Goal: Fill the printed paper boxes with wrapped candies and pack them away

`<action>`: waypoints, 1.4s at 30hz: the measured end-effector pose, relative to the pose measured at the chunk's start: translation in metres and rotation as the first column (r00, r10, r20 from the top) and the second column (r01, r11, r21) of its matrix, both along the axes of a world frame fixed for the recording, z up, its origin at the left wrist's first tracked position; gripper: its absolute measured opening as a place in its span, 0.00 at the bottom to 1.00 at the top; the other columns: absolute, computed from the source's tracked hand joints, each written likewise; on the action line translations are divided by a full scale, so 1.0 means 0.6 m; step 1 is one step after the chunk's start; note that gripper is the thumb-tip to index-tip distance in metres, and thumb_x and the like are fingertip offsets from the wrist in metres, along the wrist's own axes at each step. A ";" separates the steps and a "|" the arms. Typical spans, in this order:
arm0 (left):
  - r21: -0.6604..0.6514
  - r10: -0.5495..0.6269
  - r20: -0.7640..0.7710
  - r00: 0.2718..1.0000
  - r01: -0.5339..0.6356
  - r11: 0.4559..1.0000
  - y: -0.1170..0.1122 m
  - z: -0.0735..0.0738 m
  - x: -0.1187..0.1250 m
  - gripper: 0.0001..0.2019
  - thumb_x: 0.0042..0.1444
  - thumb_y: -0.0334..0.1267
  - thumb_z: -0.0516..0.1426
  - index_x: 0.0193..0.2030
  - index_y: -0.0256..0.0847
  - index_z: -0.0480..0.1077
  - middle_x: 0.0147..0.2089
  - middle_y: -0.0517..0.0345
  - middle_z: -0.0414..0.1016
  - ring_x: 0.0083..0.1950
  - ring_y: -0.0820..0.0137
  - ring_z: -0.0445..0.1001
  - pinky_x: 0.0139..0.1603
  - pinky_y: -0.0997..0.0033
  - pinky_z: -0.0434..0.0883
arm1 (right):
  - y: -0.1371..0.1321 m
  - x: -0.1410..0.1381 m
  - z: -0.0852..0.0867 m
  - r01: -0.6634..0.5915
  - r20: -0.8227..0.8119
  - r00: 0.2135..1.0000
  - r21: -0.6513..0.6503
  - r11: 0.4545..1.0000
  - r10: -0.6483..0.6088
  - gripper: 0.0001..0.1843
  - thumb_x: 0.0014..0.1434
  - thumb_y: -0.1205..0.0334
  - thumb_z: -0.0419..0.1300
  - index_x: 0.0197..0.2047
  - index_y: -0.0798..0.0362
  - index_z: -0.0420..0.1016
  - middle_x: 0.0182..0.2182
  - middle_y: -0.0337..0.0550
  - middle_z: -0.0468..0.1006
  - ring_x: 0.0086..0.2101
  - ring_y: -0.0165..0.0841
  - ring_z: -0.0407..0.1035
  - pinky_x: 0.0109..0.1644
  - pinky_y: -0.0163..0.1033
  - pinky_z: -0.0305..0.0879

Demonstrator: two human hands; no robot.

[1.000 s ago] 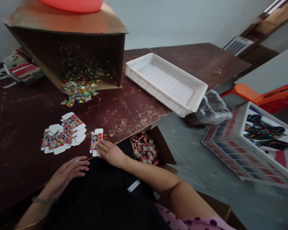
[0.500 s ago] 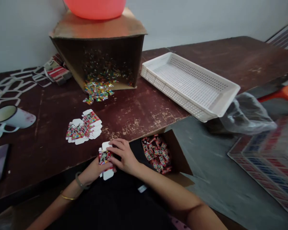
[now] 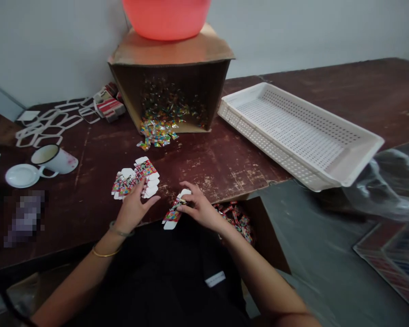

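My right hand (image 3: 202, 208) pinches a flattened candy carton (image 3: 173, 215), red and colourful with white flaps, at the table's front edge; whether it is one piece or several I cannot tell. My left hand (image 3: 133, 208) has its thumb spread from its fingers, and its fingertips reach the near side of a pile of flat printed cartons (image 3: 146, 169) on the table. Nothing shows in its grasp. Behind the pile, small wrapped candies (image 3: 158, 131) spill out of a cardboard box (image 3: 129, 102) lying on its side.
A white perforated tray (image 3: 293, 131) sits to the right, over the table edge. Below, an open carton (image 3: 269, 231) holds red-wrapped candies (image 3: 236, 220). An enamel mug (image 3: 63, 161) and white lid (image 3: 22, 175) stand left. A pink basin (image 3: 167, 20) rests on the box.
My left hand has let go of the flat carton and moved up and left to the pile. My right hand still holds the carton, now tilted. The view has shifted left.
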State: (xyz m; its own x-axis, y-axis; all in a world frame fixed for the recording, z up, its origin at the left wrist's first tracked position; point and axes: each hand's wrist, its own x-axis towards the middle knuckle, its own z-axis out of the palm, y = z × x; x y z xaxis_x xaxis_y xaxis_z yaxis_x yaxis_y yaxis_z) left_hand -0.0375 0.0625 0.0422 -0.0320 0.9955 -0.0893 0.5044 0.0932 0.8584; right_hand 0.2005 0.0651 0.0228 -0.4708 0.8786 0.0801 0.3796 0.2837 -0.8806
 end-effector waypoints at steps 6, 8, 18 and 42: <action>-0.194 -0.300 0.379 0.875 0.392 0.899 -0.028 -0.011 0.039 0.24 0.39 0.47 0.70 0.42 0.38 0.76 0.47 0.45 0.78 0.51 0.52 0.74 0.49 0.60 0.70 | -0.002 -0.027 0.033 -0.148 0.067 0.988 0.132 0.980 0.140 0.04 0.57 0.62 0.65 0.38 0.51 0.78 0.63 0.47 0.61 0.62 0.42 0.53 0.64 0.53 0.51; -0.312 -0.290 0.521 0.802 0.496 0.811 -0.042 -0.034 0.052 0.19 0.41 0.51 0.68 0.29 0.35 0.74 0.28 0.51 0.78 0.30 0.62 0.75 0.32 0.66 0.71 | -0.008 -0.034 0.035 -0.215 0.017 0.977 0.085 0.973 0.214 0.04 0.58 0.63 0.63 0.38 0.51 0.78 0.63 0.47 0.60 0.62 0.41 0.54 0.64 0.51 0.52; -0.423 -0.071 0.519 0.852 0.328 0.845 -0.123 -0.059 0.050 0.26 0.54 0.61 0.55 0.36 0.36 0.73 0.29 0.54 0.76 0.29 0.67 0.72 0.30 0.71 0.68 | -0.060 -0.028 -0.006 -0.010 -0.257 0.966 -0.188 0.982 -0.039 0.19 0.62 0.63 0.58 0.57 0.49 0.65 0.47 0.44 0.75 0.45 0.32 0.71 0.54 0.40 0.66; -0.740 0.202 0.579 0.790 0.405 0.537 -0.153 -0.033 0.032 0.16 0.43 0.37 0.67 0.41 0.38 0.76 0.34 0.53 0.82 0.36 0.58 0.80 0.45 0.58 0.73 | -0.157 -0.051 -0.022 0.037 0.173 0.981 0.299 0.953 -0.093 0.13 0.64 0.55 0.57 0.51 0.45 0.74 0.63 0.41 0.63 0.65 0.37 0.48 0.69 0.51 0.39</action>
State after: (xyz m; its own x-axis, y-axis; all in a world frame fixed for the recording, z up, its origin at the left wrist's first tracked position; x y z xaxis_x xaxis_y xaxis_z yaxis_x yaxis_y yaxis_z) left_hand -0.0181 -0.0294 0.0222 0.4194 0.4546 -0.7858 0.0407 0.8553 0.5165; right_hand 0.1701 -0.0290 0.0098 -0.4444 0.8582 0.2567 0.5524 0.4882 -0.6757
